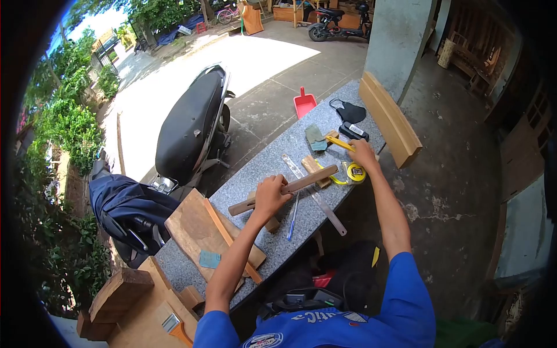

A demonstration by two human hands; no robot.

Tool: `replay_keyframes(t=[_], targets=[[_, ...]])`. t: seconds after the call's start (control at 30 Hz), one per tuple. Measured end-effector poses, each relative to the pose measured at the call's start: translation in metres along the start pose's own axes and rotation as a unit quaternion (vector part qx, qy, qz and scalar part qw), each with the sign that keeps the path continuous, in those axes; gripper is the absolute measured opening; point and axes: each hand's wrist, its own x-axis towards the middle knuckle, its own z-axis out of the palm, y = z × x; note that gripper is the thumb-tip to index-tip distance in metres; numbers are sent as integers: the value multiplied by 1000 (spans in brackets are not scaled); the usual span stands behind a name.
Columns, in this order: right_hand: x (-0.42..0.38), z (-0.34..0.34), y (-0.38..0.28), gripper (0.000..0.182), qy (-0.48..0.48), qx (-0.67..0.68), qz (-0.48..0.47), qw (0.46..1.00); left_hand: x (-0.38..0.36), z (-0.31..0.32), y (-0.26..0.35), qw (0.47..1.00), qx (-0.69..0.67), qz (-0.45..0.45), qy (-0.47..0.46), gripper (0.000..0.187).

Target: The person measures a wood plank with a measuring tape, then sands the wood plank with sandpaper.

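Observation:
My left hand (271, 197) is closed around a narrow brown wooden strip (310, 179), which lies slanted above the granite tabletop (255, 174). Fingers of my right hand (364, 154) are closed on the end of a slim yellow tool (339, 142); its exact kind is hard to make out. Just below that hand is a yellow tape measure (355, 171). A steel ruler (325, 209) passes beneath the wooden strip, with a blue pen (293, 217) beside it. Near the yellow tool lie pieces of greenish sandpaper (315, 137) and a small black case (353, 130).
A thick wooden plank (390, 119) lies along the table's far right edge, near a black face mask (348, 110). Wooden boards (200, 223) and a paintbrush (174, 326) are at the left. Beyond stand a parked motorbike (191, 124) and a red dustpan (304, 104).

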Motion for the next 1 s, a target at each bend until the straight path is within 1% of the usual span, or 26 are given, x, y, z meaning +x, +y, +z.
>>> replay_keyframes(t=[0.03, 0.07, 0.13, 0.17, 0.27, 0.3, 0.4, 0.5, 0.53, 0.57, 0.6, 0.67, 0.73, 0.8, 0.83, 0.93, 0.97, 1.0], targets=[[-1, 2, -2, 30, -25, 36, 13, 999, -2, 1, 1, 1000, 10, 11, 5, 37], [-1, 6, -1, 29, -15, 57, 10, 998, -4, 2, 1, 999, 20, 23, 10, 38], [-2, 16, 5, 28, 4, 94, 6, 996, -3, -1, -1, 996, 22, -18, -80, 40], [-2, 19, 9, 27, 39, 104, 2, 994, -3, -3, -2, 991, 23, -39, -125, 42], [-24, 3, 0, 28, 154, 94, 51, 982, -3, -11, 2, 973, 70, -52, -216, 46], [-42, -10, -12, 38, 134, 51, 105, 984, -5, -9, -4, 981, 27, -27, -190, 49], [-79, -14, -19, 50, 64, 27, 201, 977, -3, -12, -4, 982, 5, -8, -190, 48], [-84, 5, 0, 59, 25, 244, 207, 947, -2, -6, -8, 983, 18, 62, -171, 48], [-90, -6, -10, 62, 16, 326, 225, 918, 0, -10, -4, 978, 30, 69, -193, 50], [-85, 2, -4, 61, 38, 329, 219, 918, -1, -8, -5, 979, 33, 71, -186, 50], [-74, 27, 16, 57, 61, 273, 188, 941, -2, -4, -9, 981, 38, 73, -178, 50], [-70, 27, 17, 59, 48, 237, 219, 945, -3, -1, -13, 980, 54, 78, -176, 49], [-73, 24, 10, 60, 125, 249, 203, 939, -2, -4, -12, 980, 51, 80, -175, 48], [-74, 13, 4, 59, 125, 299, 195, 926, -2, -4, -11, 979, 44, 82, -180, 47], [-78, 6, -1, 58, 125, 324, 193, 917, -1, -2, -13, 976, 65, 90, -187, 46], [-83, -17, -12, 55, 116, 426, 207, 873, -3, 1, -17, 982, 34, 100, -157, 43], [-81, -12, -7, 46, 144, 490, 166, 844, -2, 1, -18, 984, 25, 105, -143, 43], [-83, -16, -9, 43, 149, 564, 140, 800, -1, 1, -18, 985, 16, 111, -130, 43]])
